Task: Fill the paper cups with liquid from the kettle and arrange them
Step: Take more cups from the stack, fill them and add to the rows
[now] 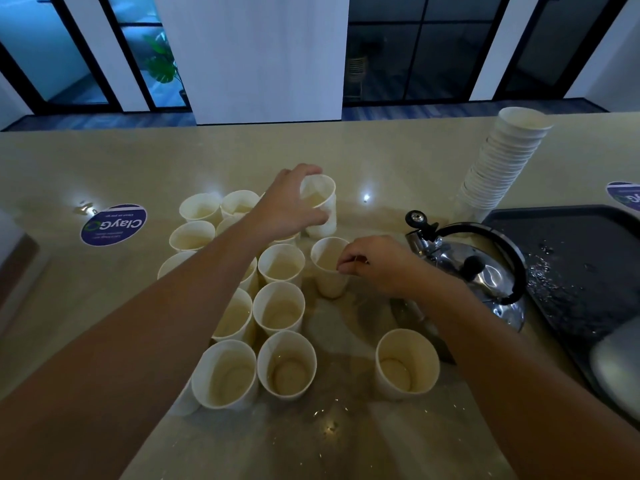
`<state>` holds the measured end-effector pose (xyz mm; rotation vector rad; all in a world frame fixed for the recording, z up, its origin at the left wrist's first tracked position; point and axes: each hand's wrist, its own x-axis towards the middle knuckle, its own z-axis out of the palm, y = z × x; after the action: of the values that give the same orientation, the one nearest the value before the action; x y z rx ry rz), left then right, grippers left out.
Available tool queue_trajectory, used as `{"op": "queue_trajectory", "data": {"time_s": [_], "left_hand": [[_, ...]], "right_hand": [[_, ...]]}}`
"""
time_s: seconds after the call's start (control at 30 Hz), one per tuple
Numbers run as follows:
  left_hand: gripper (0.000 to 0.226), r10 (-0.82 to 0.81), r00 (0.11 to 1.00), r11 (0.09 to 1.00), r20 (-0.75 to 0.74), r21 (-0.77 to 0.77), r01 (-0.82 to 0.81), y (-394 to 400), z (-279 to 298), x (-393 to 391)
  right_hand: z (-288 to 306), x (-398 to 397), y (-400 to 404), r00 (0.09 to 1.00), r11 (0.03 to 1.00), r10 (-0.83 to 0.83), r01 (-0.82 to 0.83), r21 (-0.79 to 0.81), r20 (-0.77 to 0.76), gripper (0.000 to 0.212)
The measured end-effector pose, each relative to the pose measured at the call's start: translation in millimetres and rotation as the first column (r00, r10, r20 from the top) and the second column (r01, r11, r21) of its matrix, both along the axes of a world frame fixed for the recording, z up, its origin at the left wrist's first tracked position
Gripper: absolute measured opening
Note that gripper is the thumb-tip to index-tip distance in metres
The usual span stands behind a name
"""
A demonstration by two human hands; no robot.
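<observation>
Several white paper cups (pixel 279 306) holding liquid stand grouped on the beige counter (pixel 104 168). My left hand (pixel 287 206) grips a filled cup (pixel 322 209) by its rim and side at the far end of the group. My right hand (pixel 374 263) pinches the rim of another cup (pixel 327 268) just right of the group. One more cup (pixel 407 363) stands alone nearer to me on the right. The steel kettle (pixel 474 268) with a black handle sits on the counter right of my right hand.
A tall stack of empty cups (pixel 502 161) stands at the back right. A black tray (pixel 588 258) with water drops lies right of the kettle. Round blue stickers (pixel 113 224) lie on the counter. Spilled drops wet the counter near me.
</observation>
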<state>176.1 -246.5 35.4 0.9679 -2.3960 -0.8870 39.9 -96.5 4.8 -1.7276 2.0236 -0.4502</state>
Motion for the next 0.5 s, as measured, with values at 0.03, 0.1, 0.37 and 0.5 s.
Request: {"op": "queue_trajectory", "data": {"time_s": [0.03,0.1,0.37,0.5], "left_hand": [[0.075,-0.009,1.0,1.0,0.013,-0.003,0.009,0.3,-3.0,1.2],[0.075,-0.025,0.999,0.999,0.028,-0.033,0.026,0.4,-9.7,3.2],[0.083,-0.07,0.938,0.95,0.341,-0.263,0.166,-8.8,-32.3,1.9],[0.076,-0.045,0.897,0.929,0.439,-0.312,0.199,-12.5,-28.9,6.9]], "right_hand": [[-0.2,0.6,0.8,1.0,1.0,-0.003,0.003,0.001,0.01,0.017],[-0.7,1.4,3.4,1.0,1.0,-0.004,0.004,0.01,0.015,0.016],[-0.9,3.7,7.3,1.0,0.999,-0.021,0.02,0.026,0.022,0.018],[4.3,2.6,10.4,0.998,0.999,-0.049,0.05,-0.015,0.033,0.025]]}}
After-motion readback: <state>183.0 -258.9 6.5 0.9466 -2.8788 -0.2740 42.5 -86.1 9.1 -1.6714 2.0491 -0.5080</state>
